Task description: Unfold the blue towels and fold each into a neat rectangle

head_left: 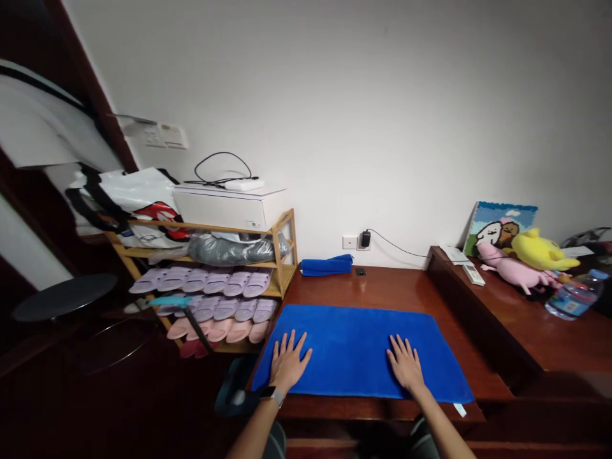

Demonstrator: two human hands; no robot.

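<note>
A blue cloth towel [349, 350] lies spread flat on the reddish-brown wooden table [325, 290], with a small white tag [459, 409] at its near right corner. On the towel's left part rests my left hand [289, 361], palm down with fingers spread; a watch [273, 394] is on that wrist. Toward the towel's right side my right hand [405, 363] also lies flat, fingers stretched out. Neither hand grips anything. Behind the towel, against the wall, sits a folded blue cloth [327, 264].
Left of the table stands a wooden rack [285, 280] with rows of slippers [229, 309] and a white box [224, 205] on top. A charger [366, 239] is plugged into the wall. The raised right surface holds plush toys [540, 250] and a plastic bottle [576, 296].
</note>
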